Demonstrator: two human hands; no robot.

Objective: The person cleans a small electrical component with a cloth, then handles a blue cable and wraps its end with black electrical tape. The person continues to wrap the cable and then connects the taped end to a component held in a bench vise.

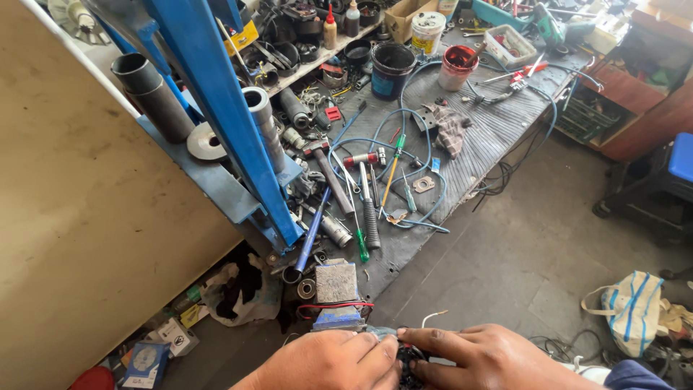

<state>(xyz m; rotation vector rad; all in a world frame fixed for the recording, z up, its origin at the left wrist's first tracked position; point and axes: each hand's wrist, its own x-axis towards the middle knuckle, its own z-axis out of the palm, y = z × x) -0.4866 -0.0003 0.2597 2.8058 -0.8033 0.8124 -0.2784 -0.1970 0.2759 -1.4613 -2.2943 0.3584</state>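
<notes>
Your left hand (328, 361) and right hand (485, 355) meet at the bottom edge of the view, fingertips pinching a small black part (411, 359) that sits right between them, low in front of you, just off the near end of the workbench (498, 123). You can't see much of it: dark, chunky, mostly hidden under your fingers. A thin white wire (433, 315) curls up just behind it. Beyond your left knuckles there's a grey block (336, 282) with a red wire (336, 306) looped below it. For packaging: a blue box (144, 360) with a round picture and a small white carton (172, 334) lie on the floor at left, and a striped cloth bag (635, 309) slumps at right.
</notes>
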